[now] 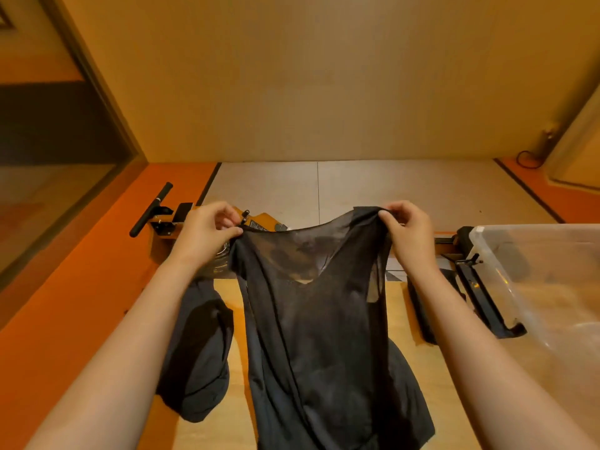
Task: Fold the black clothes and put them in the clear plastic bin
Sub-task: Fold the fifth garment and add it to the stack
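Setting: indoor room, type uncertain.
Tiled floor, plain wall, glass partition, wooden bench with black fittings.

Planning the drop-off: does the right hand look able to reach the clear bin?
Probably yes: the clear bin stands open just right of the right hand, nothing between, though that hand pinches the black garment.

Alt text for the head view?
The left hand and right hand each pinch a top corner of a sheer black garment, held over a wooden table. More black clothes lie on it; a clear plastic bin stands at right.
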